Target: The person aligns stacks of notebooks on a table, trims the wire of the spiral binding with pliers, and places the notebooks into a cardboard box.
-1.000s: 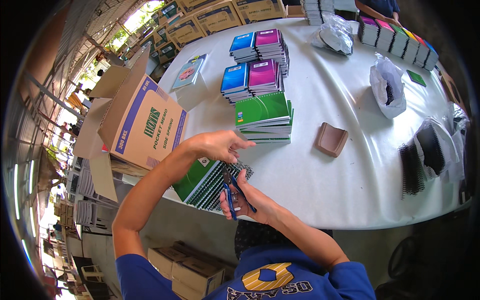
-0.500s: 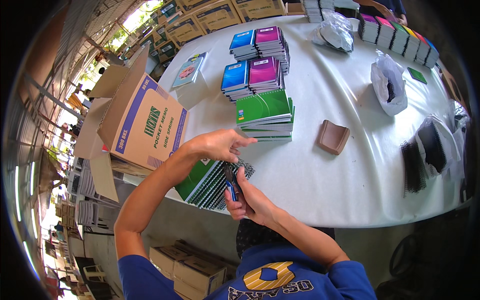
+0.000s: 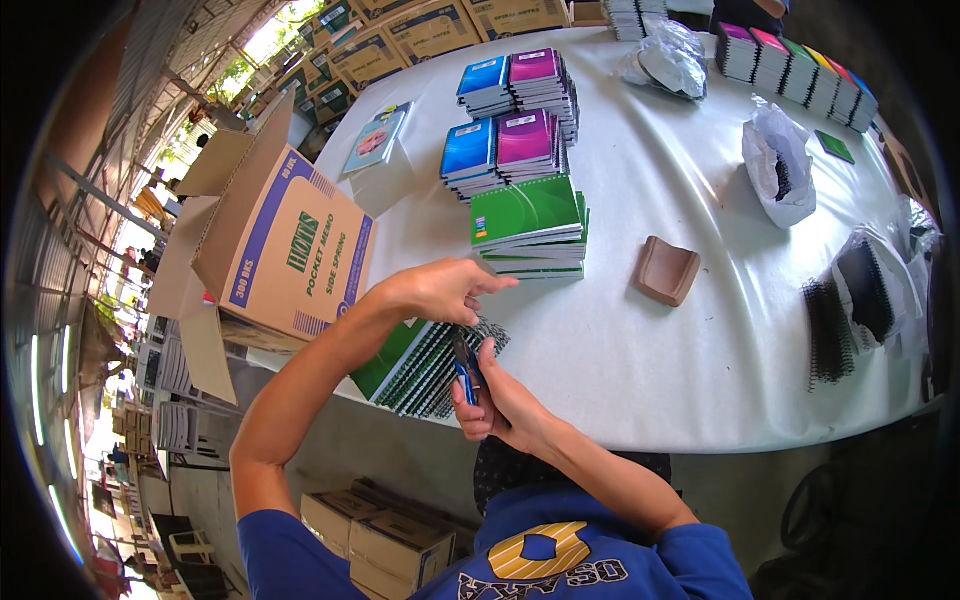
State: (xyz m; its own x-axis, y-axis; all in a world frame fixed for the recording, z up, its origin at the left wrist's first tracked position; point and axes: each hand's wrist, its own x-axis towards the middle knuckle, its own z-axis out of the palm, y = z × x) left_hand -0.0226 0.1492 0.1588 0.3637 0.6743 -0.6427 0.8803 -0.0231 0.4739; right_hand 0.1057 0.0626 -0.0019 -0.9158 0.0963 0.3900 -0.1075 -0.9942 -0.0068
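Observation:
My right hand (image 3: 500,402) is closed round a pair of pliers (image 3: 467,372) with blue-and-black handles. The pliers' jaws point up and away from me, right at the wire coils of a fanned stack of green spiral notebooks (image 3: 390,365) by the table's near edge. Over the far end of that stack lies my left hand (image 3: 440,290), its index finger stretched to the right and the other fingers bent but apart. It partly covers the notebooks and coil ends beneath. Just beyond my left fingers stands another pile of green notebooks (image 3: 525,212).
Blue notebooks (image 3: 468,148) and purple notebooks (image 3: 525,135) are piled farther back. An open cardboard box (image 3: 300,240) stands left. A brown curved block (image 3: 667,271) lies right of centre. Black coils (image 3: 828,335) and plastic bags (image 3: 778,170) sit at right; another person's arm shows behind.
My hands stay almost in place; the pliers have shifted very slightly at the coils. At the back right, the other person's arm has drawn back from the coloured notebooks.

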